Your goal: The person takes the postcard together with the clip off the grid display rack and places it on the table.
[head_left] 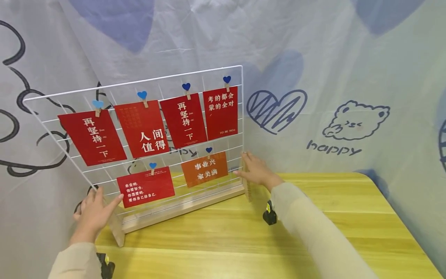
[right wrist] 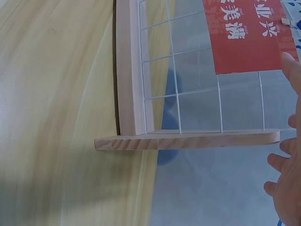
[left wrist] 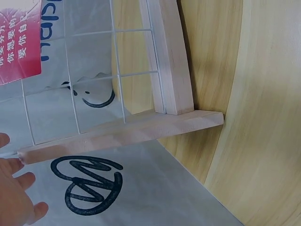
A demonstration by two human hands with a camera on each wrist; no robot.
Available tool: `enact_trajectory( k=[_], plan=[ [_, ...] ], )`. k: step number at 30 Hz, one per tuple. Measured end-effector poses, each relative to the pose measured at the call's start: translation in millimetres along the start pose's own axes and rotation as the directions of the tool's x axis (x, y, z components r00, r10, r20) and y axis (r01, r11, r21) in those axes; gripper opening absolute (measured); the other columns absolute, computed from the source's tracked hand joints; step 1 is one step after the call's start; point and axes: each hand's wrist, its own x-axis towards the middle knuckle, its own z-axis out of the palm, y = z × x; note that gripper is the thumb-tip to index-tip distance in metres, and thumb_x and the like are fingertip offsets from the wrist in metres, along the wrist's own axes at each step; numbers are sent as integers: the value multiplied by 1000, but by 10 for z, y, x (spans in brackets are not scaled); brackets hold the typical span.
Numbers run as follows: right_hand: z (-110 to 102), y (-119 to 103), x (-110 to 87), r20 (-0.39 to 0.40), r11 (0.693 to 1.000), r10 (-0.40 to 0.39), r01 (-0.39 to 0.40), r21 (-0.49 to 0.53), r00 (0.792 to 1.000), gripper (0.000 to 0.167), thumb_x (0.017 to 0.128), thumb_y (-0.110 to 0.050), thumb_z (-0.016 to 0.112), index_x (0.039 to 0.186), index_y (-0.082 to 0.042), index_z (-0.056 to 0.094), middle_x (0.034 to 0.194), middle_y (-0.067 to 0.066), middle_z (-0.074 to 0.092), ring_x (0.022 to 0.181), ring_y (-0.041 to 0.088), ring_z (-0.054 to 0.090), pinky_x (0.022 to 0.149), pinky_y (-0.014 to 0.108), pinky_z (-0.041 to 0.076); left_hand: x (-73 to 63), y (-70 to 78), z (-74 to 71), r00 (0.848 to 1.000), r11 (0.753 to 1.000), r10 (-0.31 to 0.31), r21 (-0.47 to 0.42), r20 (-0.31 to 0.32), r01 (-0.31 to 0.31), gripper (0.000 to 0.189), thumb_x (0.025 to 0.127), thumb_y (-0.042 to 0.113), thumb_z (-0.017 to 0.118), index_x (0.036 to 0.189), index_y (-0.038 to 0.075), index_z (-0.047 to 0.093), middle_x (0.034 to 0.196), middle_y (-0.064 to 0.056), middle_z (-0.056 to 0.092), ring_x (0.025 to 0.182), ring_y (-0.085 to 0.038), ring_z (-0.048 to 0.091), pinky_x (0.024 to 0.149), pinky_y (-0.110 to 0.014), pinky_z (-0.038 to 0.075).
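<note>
A white wire grid rack [head_left: 136, 81] on a wooden stand [head_left: 184, 209] is set at an angle on the table. Several red cards [head_left: 94, 139] and an orange card [head_left: 205, 169] hang from it by small clips with blue hearts [head_left: 142, 95]. My left hand [head_left: 92, 217] is at the rack's left side, thumb spread toward a lower red card, fingertips right at the end of the wooden side piece [left wrist: 117, 136]. At the opposite side my right hand [head_left: 258, 170] has its thumb in front and its other fingers by the outside of the right wooden side piece [right wrist: 197, 140].
The stand is on a yellow wood-grain table [head_left: 331, 228]. Behind it hangs a pale cloth [head_left: 348, 69] printed with hearts, a bear and lettering. Black wrist devices [head_left: 270, 214] show beneath both sleeves.
</note>
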Motion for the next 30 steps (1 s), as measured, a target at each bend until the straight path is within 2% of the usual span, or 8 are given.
enact_trajectory(
  k=[15,19,25,30],
  plan=[
    [-10,-29,72,-13,998,31,-31,59,999,76,84,-45,47,136,0,14,139,21,12,126,34,11,101,45,12,41,-17,-20,1000,1000,12,-10,-22,-13,86,84,58,32,134,-6,5,132,-36,0,111,-59,4,72,-74,2],
    [-4,-23,85,-9,998,36,-36,56,999,78,84,-47,46,136,1,14,140,20,13,127,33,11,102,42,12,41,-24,-8,1000,1000,16,-15,-13,-16,86,84,58,32,134,-6,4,132,-36,1,111,-59,5,74,-74,2],
    [3,-34,97,-19,998,13,-12,63,1000,76,85,-44,46,135,4,15,139,22,13,126,35,12,101,44,11,62,-44,15,1000,999,-3,-38,-16,2,85,85,56,32,133,-8,4,131,-36,0,111,-59,5,78,-72,2],
    [17,-43,121,-20,997,20,-19,74,1000,74,86,-45,45,135,2,15,140,20,12,126,34,11,101,44,11,61,-63,12,1000,999,-7,-45,-16,6,84,85,55,31,133,-9,5,132,-36,-1,112,-57,5,79,-70,2]
  ],
)
